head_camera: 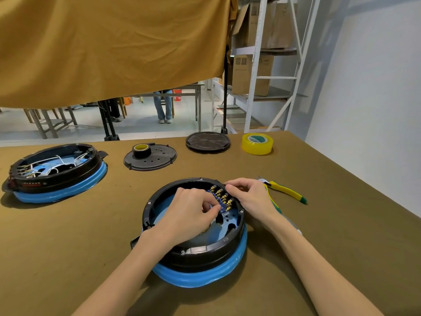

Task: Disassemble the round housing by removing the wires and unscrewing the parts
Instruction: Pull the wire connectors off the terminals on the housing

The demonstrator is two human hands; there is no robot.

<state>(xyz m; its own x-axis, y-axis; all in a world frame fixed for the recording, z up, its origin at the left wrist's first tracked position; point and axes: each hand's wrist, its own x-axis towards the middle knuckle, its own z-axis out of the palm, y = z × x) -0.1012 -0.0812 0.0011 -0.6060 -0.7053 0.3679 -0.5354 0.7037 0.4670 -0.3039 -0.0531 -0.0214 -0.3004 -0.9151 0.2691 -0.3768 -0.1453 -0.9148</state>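
Both hands sit inside the round housing (193,233), lower centre. Left hand (189,213) pinches blue wires (219,205); right hand (248,195) pinches the brass terminals (222,196) just right of them.

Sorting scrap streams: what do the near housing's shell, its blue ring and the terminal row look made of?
Shell: looks like moulded black plastic, semi-gloss, with soft highlights along its rim. Blue ring: glossy, slightly wrinkled, so probably film or tape wrap rather than a rigid part; cannot be sure. Terminals: gold-coloured metal, shiny, likely brass or plated.
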